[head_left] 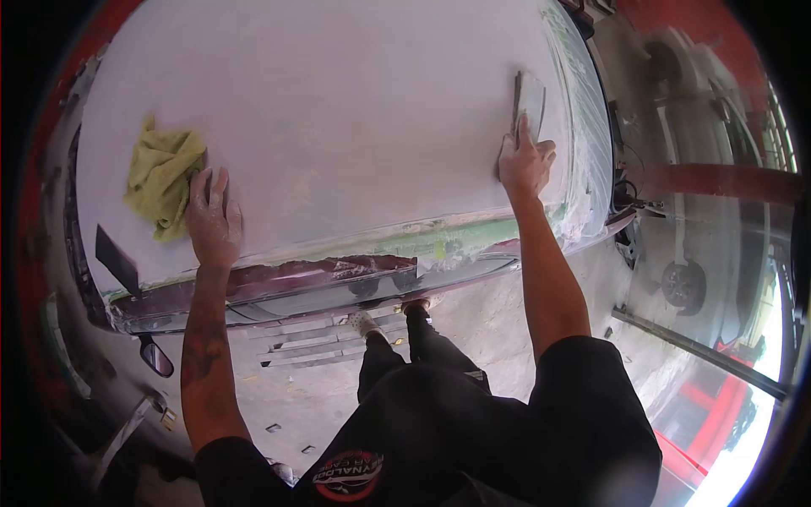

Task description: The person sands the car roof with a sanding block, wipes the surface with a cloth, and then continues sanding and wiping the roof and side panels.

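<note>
A pale, primer-grey car roof (338, 127) spreads out in front of me, dusty and matte. On its right side my right hand (527, 165) grips a long sanding block (530, 89), with the index finger stretched along its top. My left hand (214, 221) rests on the left part of the roof, fingers spread and pointing away from me. Right beside those fingers lies a crumpled yellow-green cloth (162, 177). Green masking tape (473, 235) with torn edges runs along the near side of the roof.
A dark flat piece (117, 260) shows at the roof's left near corner, above a side mirror (156, 357). Clear plastic film (591, 144) covers the right end. Another car (693, 228) stands at the right, near a red beam (726, 182). A floor grate (312, 345) lies by my feet.
</note>
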